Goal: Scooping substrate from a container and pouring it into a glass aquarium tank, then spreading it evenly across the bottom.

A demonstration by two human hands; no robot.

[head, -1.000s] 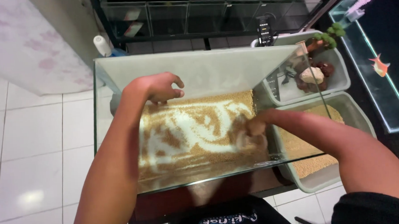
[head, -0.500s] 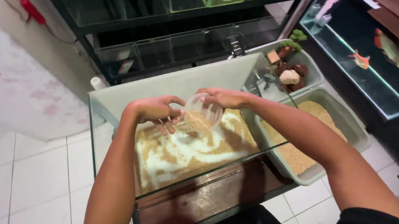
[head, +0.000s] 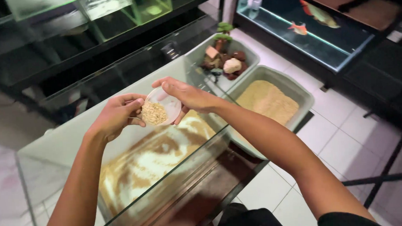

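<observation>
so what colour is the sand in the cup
Light tan sand, seen in the head view.

Clear cup of tan sand up over the glass tank

The small see-through cup [head: 162, 107] sits tipped toward the camera, a heap of coarse tan sand [head: 154, 113] in its lower side, held above the open-topped glass tank [head: 123, 173] whose floor shows patchy swirls of tan sand over white

Two bare hands, left [head: 116, 116] and right [head: 187, 94], share one small clear plastic cup of tan sand [head: 161, 111] above one empty glass aquarium with a sand-streaked floor [head: 145, 164]. Two grey plastic tubs sit alongside, one of sand [head: 298, 89], one of rocks [head: 248, 51]. Two orange fish [head: 299, 28] swim in one long tank.
</observation>
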